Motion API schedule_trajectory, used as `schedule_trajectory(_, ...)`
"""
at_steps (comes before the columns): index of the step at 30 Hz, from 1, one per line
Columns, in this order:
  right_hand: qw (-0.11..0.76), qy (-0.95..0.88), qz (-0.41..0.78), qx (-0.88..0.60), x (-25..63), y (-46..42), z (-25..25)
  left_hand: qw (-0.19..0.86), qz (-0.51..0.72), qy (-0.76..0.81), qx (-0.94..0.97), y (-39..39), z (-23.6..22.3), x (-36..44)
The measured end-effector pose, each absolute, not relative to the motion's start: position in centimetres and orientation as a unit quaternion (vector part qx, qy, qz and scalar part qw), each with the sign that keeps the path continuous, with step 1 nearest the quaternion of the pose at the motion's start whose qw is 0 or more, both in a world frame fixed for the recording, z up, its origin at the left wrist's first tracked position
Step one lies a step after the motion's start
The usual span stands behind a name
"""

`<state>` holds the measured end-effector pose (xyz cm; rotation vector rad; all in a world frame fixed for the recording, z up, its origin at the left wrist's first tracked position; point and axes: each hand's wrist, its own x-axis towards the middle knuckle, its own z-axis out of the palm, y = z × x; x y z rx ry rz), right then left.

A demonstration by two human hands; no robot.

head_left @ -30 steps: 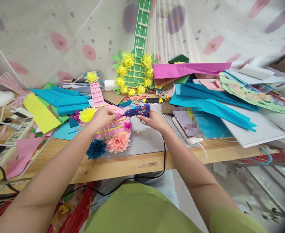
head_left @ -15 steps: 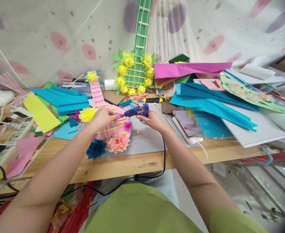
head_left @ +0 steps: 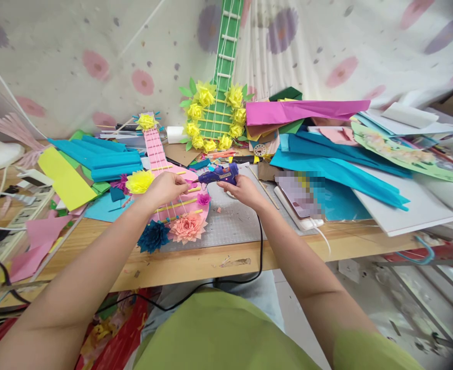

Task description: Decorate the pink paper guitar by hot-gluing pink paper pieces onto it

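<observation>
My right hand (head_left: pixel 245 191) grips a blue hot glue gun (head_left: pixel 221 174), its nozzle pointing left. Close to that nozzle, my left hand (head_left: pixel 167 187) is pinched closed over a pink paper guitar (head_left: pixel 184 177); whatever lies between its fingertips is too small to make out. A bit of magenta paper shows by the fingertips, and I cannot tell whether it is held. On the guitar sit a yellow paper flower (head_left: pixel 139 182), a dark blue one (head_left: pixel 153 236), a peach one (head_left: pixel 188 227) and a small magenta one (head_left: pixel 203 199). Yellow sticks and white strings cross its body.
A green paper guitar (head_left: pixel 221 97) with yellow flowers stands behind. Blue folded paper (head_left: pixel 107 156) lies left, more coloured sheets (head_left: pixel 307 110) right. A phone (head_left: pixel 298 192) rests beside the grey cutting mat (head_left: pixel 230 226). The gun's black cord (head_left: pixel 261 241) hangs over the table's front edge.
</observation>
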<state>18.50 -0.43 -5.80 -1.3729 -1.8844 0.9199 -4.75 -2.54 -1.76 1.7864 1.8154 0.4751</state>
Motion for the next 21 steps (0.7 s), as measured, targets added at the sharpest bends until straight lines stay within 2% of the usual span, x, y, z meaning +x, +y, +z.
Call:
schedule_trajectory(5, 0.353, -0.693, 0.344, -0.527, 19.3, 0.8, -7.0, 0.332, 0.186, 0.649, 0.659, -2.7, -1.7, -4.8)
schedule_trajectory(10, 0.392, -0.594, 0.253, -0.655, 21.8, 3.0, -9.1, 0.297, 0.216, 0.644, 0.671, -2.6, -1.7, -5.6)
schedule_trajectory(13, 0.338, -0.573, 0.171, -0.727, 23.3, 3.7, -10.3, 0.276, 0.22, 0.66, 0.663, -2.4, -1.5, -6.3)
schedule_trajectory(17, 0.273, -0.583, 0.132, -0.754, 24.1, 4.0, -11.7, 0.274, 0.244, 0.652, 0.664, -2.3, -1.6, -6.9)
schedule_trajectory(21, 0.308, -0.587, 0.132, -0.737, 24.3, 4.0, -12.4, 0.27, 0.259, 0.654, 0.658, -2.6, -1.9, -6.9)
